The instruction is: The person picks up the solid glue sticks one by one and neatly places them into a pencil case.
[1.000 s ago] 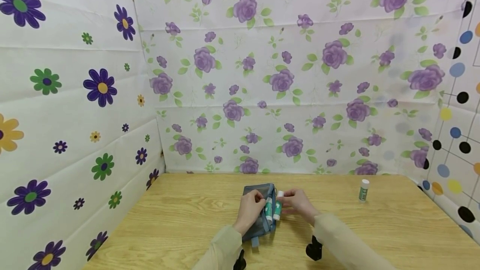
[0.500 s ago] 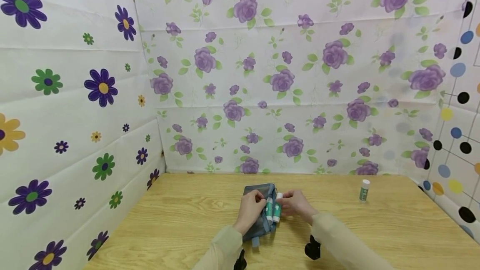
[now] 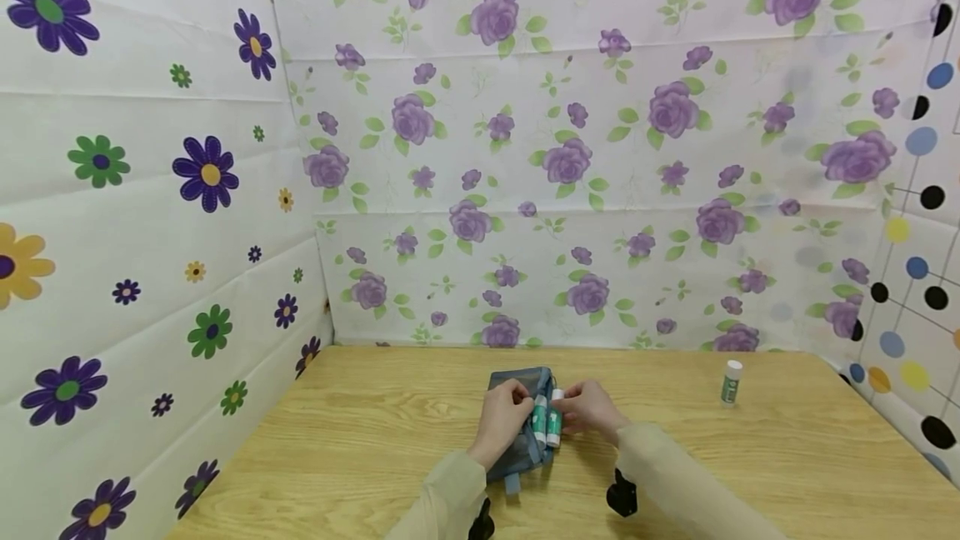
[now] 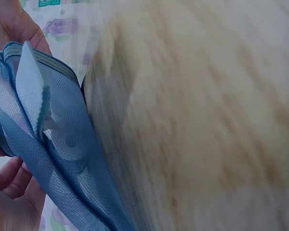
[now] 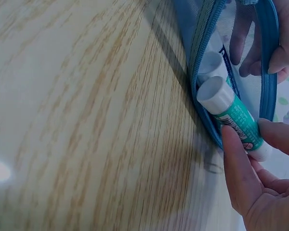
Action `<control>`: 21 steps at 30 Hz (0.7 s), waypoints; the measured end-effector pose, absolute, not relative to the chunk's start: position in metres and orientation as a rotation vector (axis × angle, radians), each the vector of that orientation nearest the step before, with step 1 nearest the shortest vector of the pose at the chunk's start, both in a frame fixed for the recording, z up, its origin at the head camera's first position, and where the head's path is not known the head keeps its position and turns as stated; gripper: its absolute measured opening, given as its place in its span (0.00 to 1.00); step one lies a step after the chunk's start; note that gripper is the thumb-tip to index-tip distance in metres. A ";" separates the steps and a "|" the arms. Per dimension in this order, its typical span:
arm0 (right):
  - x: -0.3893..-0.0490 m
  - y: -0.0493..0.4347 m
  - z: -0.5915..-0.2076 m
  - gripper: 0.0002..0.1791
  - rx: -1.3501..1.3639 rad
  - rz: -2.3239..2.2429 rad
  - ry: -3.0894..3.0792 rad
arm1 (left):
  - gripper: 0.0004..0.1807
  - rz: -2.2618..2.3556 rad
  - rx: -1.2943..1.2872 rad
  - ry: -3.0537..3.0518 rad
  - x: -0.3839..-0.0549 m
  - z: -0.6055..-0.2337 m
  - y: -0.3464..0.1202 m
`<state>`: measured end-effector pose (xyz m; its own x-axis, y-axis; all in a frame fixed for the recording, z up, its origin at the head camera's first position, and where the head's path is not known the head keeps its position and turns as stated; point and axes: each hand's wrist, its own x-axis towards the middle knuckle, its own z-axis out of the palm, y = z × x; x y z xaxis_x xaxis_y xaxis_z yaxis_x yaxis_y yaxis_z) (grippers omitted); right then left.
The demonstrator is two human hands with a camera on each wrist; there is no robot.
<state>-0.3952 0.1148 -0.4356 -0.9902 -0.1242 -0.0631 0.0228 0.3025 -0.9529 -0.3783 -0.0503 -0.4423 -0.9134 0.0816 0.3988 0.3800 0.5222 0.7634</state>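
Note:
My left hand (image 3: 501, 422) pinches the zipped edge of a blue mesh pouch (image 3: 517, 463) on the table. In the right wrist view its fingers lie on both sides of the pouch's rim (image 5: 268, 57). My right hand (image 3: 594, 408) holds a green and white glue stick (image 5: 238, 122) between thumb and fingers, its white end inside the mouth. Beside it, a second glue stick (image 5: 212, 66) lies in the pouch, and part of a further white item shows behind. The left wrist view shows the pouch's mesh side (image 4: 79, 149) and fabric tab (image 4: 31, 91).
Another glue stick (image 3: 732, 382) stands upright on the wooden table (image 3: 360, 432), far to the right. Floral sheets (image 3: 465, 157) hang behind the table and at its sides. A black device (image 3: 622, 494) hangs under the right wrist.
My right hand has shifted slightly left and toward me, bringing the glue stick closer against the one in the pouch. My left hand keeps its hold on the pouch.

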 end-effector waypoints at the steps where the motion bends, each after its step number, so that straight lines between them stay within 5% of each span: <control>1: -0.395 0.115 -0.436 0.07 -0.098 -1.774 2.438 | 0.03 -1.344 -0.385 -2.451 -0.378 -0.442 -0.050; 21: -0.399 0.109 -0.437 0.07 -0.067 -1.699 2.444 | 0.03 -1.347 -0.372 -2.452 -0.380 -0.441 -0.049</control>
<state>-0.3991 0.1091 -0.4374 -0.9855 -0.1301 -0.1090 0.0569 0.3521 -0.9342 -0.3797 -0.0494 -0.4411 -0.9154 0.0737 0.3957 0.3734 0.5221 0.7668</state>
